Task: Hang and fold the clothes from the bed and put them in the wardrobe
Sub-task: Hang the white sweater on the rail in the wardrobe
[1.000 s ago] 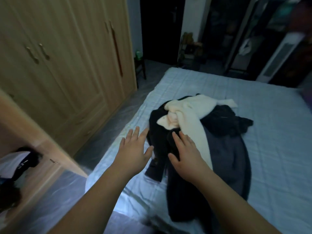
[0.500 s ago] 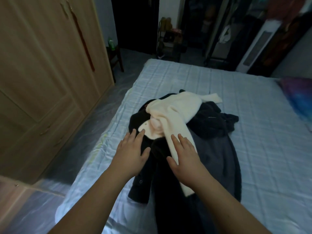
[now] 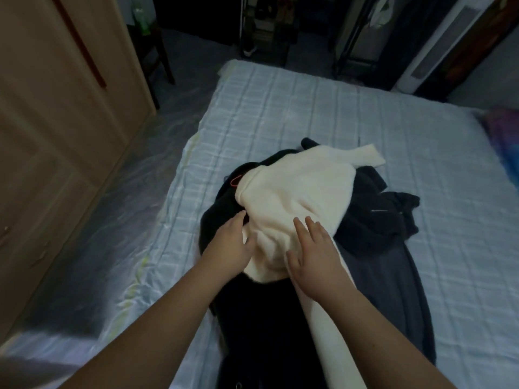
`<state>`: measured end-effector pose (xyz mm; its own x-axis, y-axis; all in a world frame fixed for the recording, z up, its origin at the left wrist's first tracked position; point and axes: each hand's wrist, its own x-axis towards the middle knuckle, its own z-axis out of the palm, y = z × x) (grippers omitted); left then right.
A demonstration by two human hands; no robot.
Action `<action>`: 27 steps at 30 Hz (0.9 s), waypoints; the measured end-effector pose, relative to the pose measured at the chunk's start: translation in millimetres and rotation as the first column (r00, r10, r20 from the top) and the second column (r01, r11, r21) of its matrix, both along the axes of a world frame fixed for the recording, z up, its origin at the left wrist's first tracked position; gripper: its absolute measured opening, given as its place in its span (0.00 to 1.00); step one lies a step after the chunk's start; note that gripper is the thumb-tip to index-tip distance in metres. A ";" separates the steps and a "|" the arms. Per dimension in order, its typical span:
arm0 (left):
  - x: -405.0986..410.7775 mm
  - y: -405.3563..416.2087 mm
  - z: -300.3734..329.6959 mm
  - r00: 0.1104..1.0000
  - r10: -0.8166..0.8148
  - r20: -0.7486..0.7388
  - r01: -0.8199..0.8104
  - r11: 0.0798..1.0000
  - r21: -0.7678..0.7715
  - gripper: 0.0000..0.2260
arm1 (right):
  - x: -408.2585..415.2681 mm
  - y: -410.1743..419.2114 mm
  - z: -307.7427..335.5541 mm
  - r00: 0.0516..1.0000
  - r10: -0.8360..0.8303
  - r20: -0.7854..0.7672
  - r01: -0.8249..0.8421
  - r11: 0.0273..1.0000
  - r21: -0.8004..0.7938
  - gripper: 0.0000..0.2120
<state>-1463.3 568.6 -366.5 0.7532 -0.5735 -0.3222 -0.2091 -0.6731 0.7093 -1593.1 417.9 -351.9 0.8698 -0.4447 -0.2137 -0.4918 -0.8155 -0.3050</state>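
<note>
A pile of clothes lies on the pale blue checked bed (image 3: 309, 108). On top is a cream sweater (image 3: 297, 197), over a black garment (image 3: 224, 209), a dark fleece (image 3: 376, 217) and a grey garment (image 3: 393, 290). My left hand (image 3: 227, 245) rests at the sweater's left edge, fingers partly tucked against the cream cloth. My right hand (image 3: 314, 254) lies flat on the sweater with fingers straight. The closed wooden wardrobe (image 3: 56, 122) stands to the left.
Glossy grey floor (image 3: 106, 220) runs between bed and wardrobe. A dark stool (image 3: 151, 51) with a green bottle stands beyond the wardrobe. A white tower fan (image 3: 438, 46) and dark shelving stand behind the bed. A purple-blue cloth (image 3: 505, 147) lies at the bed's right edge.
Both hands have moved forward from the dark garment onto the cream sweater. The view has swung right and closer to the pile, away from the wardrobe.
</note>
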 end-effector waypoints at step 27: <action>26.0 -99.4 -15.3 0.919 0.362 -0.157 -0.391 0.890 -0.236 0.13 | 5.6 -37.8 -54.0 0.999 0.047 0.007 -0.048 0.995 0.088 0.33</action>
